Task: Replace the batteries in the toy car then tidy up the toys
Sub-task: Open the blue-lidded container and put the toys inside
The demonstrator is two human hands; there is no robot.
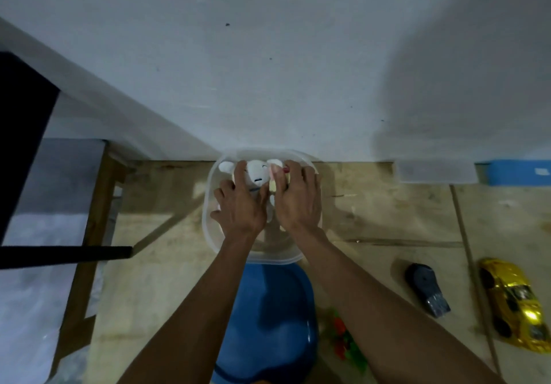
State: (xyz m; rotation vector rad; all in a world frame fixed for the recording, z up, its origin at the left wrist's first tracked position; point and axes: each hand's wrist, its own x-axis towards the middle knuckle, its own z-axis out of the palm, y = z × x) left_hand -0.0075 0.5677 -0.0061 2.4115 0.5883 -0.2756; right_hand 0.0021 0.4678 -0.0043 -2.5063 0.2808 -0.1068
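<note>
Hands first, on the head view: I've got both of them down inside the clear plastic tub that sits against the wall at the back of the wooden floor. My left hand has its fingers spread and lying over the white plush toy, pressing on it rather than wrapping it – a wide, flat grip. My right hand is on the toy's other side, fingers bent over it; whether they actually pinch it I cannot tell (the image is soft there). The plush lies at the far end of the tub, face up between the two hands.

Just in front of the tub, touching its near rim, lies a blue lid. Off to my right – well apart from the tub – the gold toy car rests on the floor, with a black remote just beside it on its left. Green and orange small toys lie beside the lid, partly under my right forearm.
</note>
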